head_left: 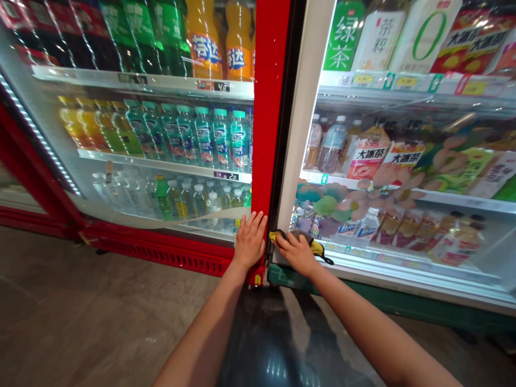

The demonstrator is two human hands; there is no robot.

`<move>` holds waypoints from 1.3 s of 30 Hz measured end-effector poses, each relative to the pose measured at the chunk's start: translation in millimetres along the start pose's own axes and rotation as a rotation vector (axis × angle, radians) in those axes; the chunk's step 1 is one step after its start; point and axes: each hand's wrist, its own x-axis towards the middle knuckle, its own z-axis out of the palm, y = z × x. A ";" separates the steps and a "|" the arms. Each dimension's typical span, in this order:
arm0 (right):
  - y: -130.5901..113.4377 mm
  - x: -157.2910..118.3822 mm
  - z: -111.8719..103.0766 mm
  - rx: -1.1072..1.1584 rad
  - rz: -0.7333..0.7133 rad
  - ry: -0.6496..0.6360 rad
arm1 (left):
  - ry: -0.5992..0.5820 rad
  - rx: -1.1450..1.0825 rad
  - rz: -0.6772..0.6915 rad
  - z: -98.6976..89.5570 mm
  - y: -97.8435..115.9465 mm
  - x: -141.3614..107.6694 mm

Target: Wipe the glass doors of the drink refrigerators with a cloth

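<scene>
Two glass-door drink coolers stand side by side. My left hand [249, 243] lies flat on the lower corner of the red door frame [271, 134], its fingers stretched out. A grey and yellow cleaning cloth [318, 248] with a black hanging loop is under my right hand [297, 252], pressed against the lower left part of the white door frame [296, 134]. The fingers of my right hand rest over the cloth, and part of it is hidden beneath them.
Behind the left glass are shelves of orange soda bottles [202, 40] and teal-capped bottles [202, 137]. The right cooler holds iced tea cartons [368, 153] behind glass with flower decals [363, 200]. A green base [342, 293] runs below it, above the grey floor [121, 317].
</scene>
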 end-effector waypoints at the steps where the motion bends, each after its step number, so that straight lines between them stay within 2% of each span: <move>1: -5.4 -6.6 1.0 0.034 -0.047 -0.020 | 0.000 0.002 0.003 -0.6 0.0 -0.6; 3: -3.5 -6.1 -0.9 0.081 -0.102 -0.049 | 0.009 0.006 0.010 -1.2 0.5 0.0; 5: 15.9 13.0 -8.4 0.060 -0.073 -0.033 | 0.034 0.008 0.005 -0.8 1.3 3.5; 9: 75.1 77.6 -33.6 -0.085 0.173 0.097 | 0.115 0.007 -0.019 1.8 4.4 17.9; 12: 90.7 102.9 -45.7 -0.177 0.277 0.185 | 0.176 0.009 -0.044 3.0 9.5 30.8; 14: 81.5 98.7 -46.4 -0.189 0.216 0.189 | 0.212 0.010 -0.068 3.1 14.1 37.6; 17: 65.2 79.9 -44.7 -0.133 -0.004 0.089 | 0.237 0.004 -0.077 2.7 20.6 43.9; 19: 68.6 74.7 -47.8 -0.103 -0.105 0.022 | 0.236 -0.006 -0.073 2.0 23.7 46.6; 21: 83.7 78.4 -53.8 -0.120 -0.053 0.018 | 0.237 -0.021 -0.073 0.8 26.0 49.6; 24: 104.0 85.2 -59.3 -0.189 0.205 0.138 | 0.257 -0.029 -0.085 -2.5 29.1 56.3; 26: 103.0 79.9 -56.7 -0.227 0.269 0.219 | 0.272 -0.023 -0.092 -5.3 31.4 61.5; 28: 94.2 67.4 -50.7 -0.222 0.149 0.235 | 0.281 -0.019 -0.095 -7.6 33.8 66.2; 31: 92.8 50.0 -46.9 -0.134 -0.132 0.124 | 0.286 -0.021 -0.094 -9.5 37.0 71.3; 32: 99.1 46.8 -49.0 -0.107 -0.166 0.090 | 0.290 -0.023 -0.095 -9.5 37.9 72.7; 34: 118.8 42.9 -57.5 -0.092 -0.065 0.069 | 0.300 -0.028 -0.093 -8.9 39.6 75.2; 36: 136.3 37.9 -66.7 -0.120 0.171 0.120 | 0.302 -0.036 -0.084 -7.3 41.9 78.2; 38: 139.9 28.3 -70.8 -0.184 0.401 0.202 | 0.285 -0.052 -0.066 -4.9 45.5 81.6; 39: 135.8 22.3 -70.3 -0.217 0.460 0.237 | 0.272 -0.062 -0.057 -3.3 48.0 83.4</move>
